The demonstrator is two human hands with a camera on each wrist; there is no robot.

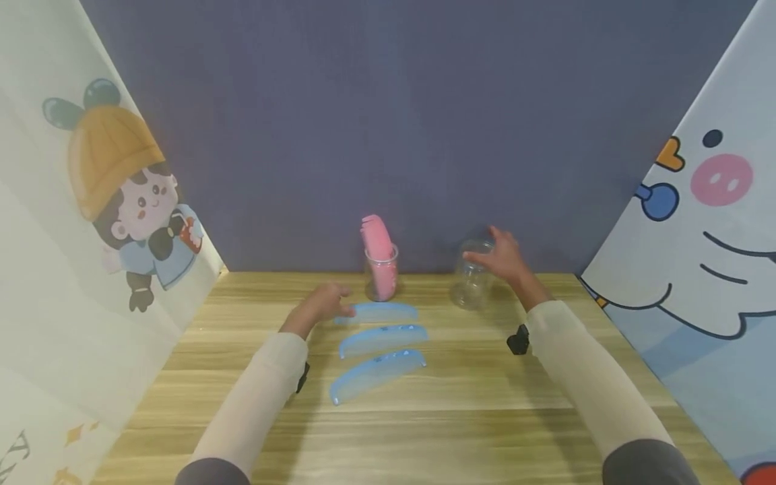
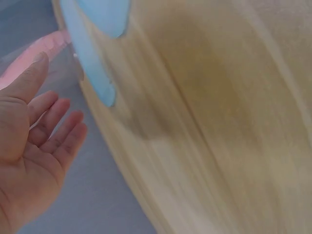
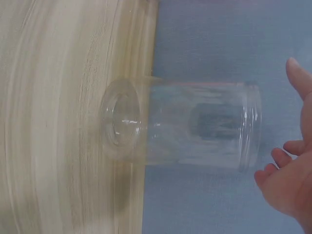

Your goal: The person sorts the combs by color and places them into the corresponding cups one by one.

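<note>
Right hand [image 1: 506,259] has loose fingers [image 3: 280,157] spread at the rim of the empty clear jar [image 1: 471,276], not gripping it, while the left hand [image 1: 321,304] lies relaxed and empty by the far end of the top blue comb [image 1: 378,312]. Looks like pink combs [image 1: 377,246] are already in their cup and three blue ones are left on the table [image 1: 461,391]. Only the right wrist view shows the gap at the rim

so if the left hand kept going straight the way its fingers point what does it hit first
Most likely the farthest blue comb: the left hand has its fingers aimed along the table at that comb's near end, almost touching it. Past it stands the glass of pink combs. Depth is hard to judge from the head view.
</note>
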